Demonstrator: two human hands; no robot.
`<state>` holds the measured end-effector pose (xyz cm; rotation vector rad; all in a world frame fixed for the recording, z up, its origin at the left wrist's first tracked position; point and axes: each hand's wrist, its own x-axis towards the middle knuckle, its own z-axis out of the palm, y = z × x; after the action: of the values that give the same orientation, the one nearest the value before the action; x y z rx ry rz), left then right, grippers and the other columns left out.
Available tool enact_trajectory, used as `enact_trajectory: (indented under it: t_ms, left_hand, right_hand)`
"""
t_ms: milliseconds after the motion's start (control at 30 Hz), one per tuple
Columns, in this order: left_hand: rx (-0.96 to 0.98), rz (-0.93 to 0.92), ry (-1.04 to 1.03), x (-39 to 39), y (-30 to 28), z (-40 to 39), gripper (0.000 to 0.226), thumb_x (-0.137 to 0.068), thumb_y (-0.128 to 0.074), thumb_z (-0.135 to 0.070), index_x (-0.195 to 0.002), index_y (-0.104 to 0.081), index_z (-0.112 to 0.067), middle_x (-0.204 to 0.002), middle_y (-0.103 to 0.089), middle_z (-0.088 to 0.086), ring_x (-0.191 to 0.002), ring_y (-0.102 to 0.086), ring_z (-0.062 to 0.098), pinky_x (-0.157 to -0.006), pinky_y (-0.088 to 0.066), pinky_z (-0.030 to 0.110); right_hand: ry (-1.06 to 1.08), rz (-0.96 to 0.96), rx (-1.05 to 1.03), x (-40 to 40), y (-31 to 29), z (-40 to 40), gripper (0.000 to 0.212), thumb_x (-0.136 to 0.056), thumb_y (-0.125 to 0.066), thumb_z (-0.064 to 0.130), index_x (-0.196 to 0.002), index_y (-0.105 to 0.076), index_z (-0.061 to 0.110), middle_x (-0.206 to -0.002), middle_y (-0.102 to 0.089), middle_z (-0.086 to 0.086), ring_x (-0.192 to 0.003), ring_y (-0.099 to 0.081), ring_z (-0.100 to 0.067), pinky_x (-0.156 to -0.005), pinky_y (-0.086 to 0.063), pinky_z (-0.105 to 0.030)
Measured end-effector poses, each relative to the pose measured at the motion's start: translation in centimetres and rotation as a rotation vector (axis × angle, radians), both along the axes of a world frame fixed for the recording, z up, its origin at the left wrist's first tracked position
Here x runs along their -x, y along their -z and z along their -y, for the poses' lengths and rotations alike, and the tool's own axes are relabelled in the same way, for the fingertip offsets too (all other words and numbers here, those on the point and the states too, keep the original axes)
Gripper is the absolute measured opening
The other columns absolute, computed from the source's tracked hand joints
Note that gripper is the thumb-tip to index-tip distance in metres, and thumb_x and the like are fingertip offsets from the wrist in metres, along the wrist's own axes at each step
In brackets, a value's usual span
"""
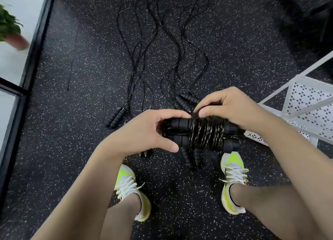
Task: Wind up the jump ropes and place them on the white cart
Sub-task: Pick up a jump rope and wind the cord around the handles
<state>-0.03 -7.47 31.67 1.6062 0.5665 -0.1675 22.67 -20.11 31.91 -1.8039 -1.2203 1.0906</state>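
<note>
Flooring [72, 149], dark and speckled, fills most of the view. The white cart [306, 103] stands at about three o'clock from the hands, its perforated shelf just beside the right wrist. Unwound jump ropes [142, 47] trail away towards twelve o'clock, their foam handles [116, 117] lying near the hands at ten and one o'clock; more handles rest on the floor at six o'clock, between the yellow-and-white shoes [232, 176].

The wound bundle [201, 133] sits between both hands, its long axis running nine to three o'clock, cord coiled round the paired handles. The left hand [144, 131] curls around the bundle's nine o'clock end, gripping it. The right hand [232, 108] arches over the three o'clock end, thumb and fingertips pinching at the cord on top. Being nearer the cart, the right hand seems better placed for setting the bundle down there.
</note>
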Motion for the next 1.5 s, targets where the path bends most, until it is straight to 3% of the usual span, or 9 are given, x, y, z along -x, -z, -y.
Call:
enact_trajectory:
  t_ms: [200,367,533,833,1000,1167,1300,1400,1500]
  left_hand:
    - [0.257,0.195,-0.086,-0.1,0.0,0.2,0.075,-0.070,-0.077,0.021,-0.134,-0.062,-0.014,-0.130,-0.070,0.005,-0.121,-0.066,0.022,-0.098,-0.053,0.032]
    - [0.407,0.323,-0.315,-1.5,0.5,1.5,0.071,-0.072,-0.070,0.015,-0.135,-0.059,-0.013,-0.131,-0.069,0.004,-0.120,-0.066,0.020,-0.100,-0.052,0.029]
    - [0.457,0.361,-0.498,-2.8,1.1,2.5,0.061,-0.080,-0.070,0.008,-0.135,-0.061,-0.014,-0.128,-0.071,0.006,-0.118,-0.066,0.019,-0.098,-0.053,0.028]
    - [0.192,0.268,-0.645,-3.0,1.7,2.8,0.060,-0.077,-0.079,-0.003,-0.131,-0.062,-0.022,-0.121,-0.074,0.000,-0.116,-0.068,0.016,-0.099,-0.052,0.034]
    - [-0.138,0.124,-0.507,-2.7,1.6,2.7,0.084,-0.085,-0.079,-0.015,-0.153,-0.039,-0.048,-0.136,-0.065,-0.014,-0.128,-0.059,0.005,-0.114,-0.043,0.038]
    - [-0.449,0.008,-0.490,-3.1,1.2,3.4,0.080,-0.091,-0.076,-0.022,-0.156,-0.035,-0.044,-0.135,-0.053,-0.022,-0.119,-0.050,-0.013,-0.102,-0.034,0.010]
    - [-0.472,-0.025,-0.614,-3.0,1.5,3.2,0.079,-0.087,-0.078,-0.026,-0.153,-0.038,-0.045,-0.132,-0.061,-0.018,-0.122,-0.056,0.000,-0.109,-0.042,0.026]
    - [-0.436,-0.029,-0.646,-3.0,1.3,3.2,0.075,-0.085,-0.080,-0.028,-0.146,-0.041,-0.047,-0.113,-0.069,-0.020,-0.107,-0.064,-0.001,-0.099,-0.048,0.027]
    - [-0.364,-0.036,-0.664,-3.0,1.6,3.5,0.071,-0.082,-0.082,-0.033,-0.135,-0.041,-0.057,-0.099,-0.071,-0.016,-0.093,-0.067,-0.001,-0.091,-0.052,0.029]
  right_hand:
    - [-0.020,-0.297,0.011,0.1,0.4,-0.2,0.012,-0.084,-0.070,0.018,-0.079,-0.080,0.019,-0.081,-0.077,0.000,-0.076,-0.071,-0.005,-0.072,-0.055,-0.019]
    - [0.145,-0.103,0.277,1.2,1.2,0.0,0.044,-0.098,-0.049,-0.008,-0.063,-0.046,0.017,-0.046,-0.044,0.002,-0.053,-0.045,-0.001,-0.056,-0.044,-0.002]
    - [0.304,-0.393,0.047,3.8,1.6,-1.3,0.029,-0.108,-0.034,0.001,-0.084,-0.050,0.008,-0.061,-0.050,0.001,-0.047,-0.045,-0.013,-0.047,-0.049,-0.026]
    - [0.232,-0.573,0.151,4.5,0.3,-1.3,0.029,-0.105,-0.037,0.003,-0.106,-0.063,0.015,-0.083,-0.050,-0.003,-0.058,-0.043,-0.010,-0.057,-0.051,-0.028]
    - [0.208,-0.491,0.222,3.9,0.0,-1.0,0.021,-0.101,-0.039,-0.003,-0.092,-0.056,0.006,-0.068,-0.049,-0.003,-0.060,-0.047,-0.016,-0.050,-0.042,-0.020]
    - [0.153,-0.452,0.193,3.6,0.1,-0.8,0.008,-0.097,-0.060,0.004,-0.095,-0.067,0.006,-0.080,-0.063,-0.003,-0.074,-0.053,-0.014,-0.071,-0.045,-0.029]
    - [0.065,-0.410,0.095,3.6,-0.4,-0.7,0.028,-0.093,-0.061,-0.006,-0.115,-0.070,0.009,-0.108,-0.076,0.000,-0.105,-0.070,-0.013,-0.100,-0.052,-0.030]
    - [0.053,-0.062,0.075,3.7,0.5,-0.8,0.021,-0.098,-0.053,0.014,-0.108,-0.070,0.016,-0.102,-0.077,-0.004,-0.102,-0.071,-0.033,-0.097,-0.054,-0.054]
    - [0.120,0.286,0.042,3.9,1.1,-0.8,0.030,-0.100,-0.045,0.017,-0.115,-0.071,0.023,-0.103,-0.076,-0.001,-0.091,-0.072,-0.022,-0.083,-0.058,-0.039]
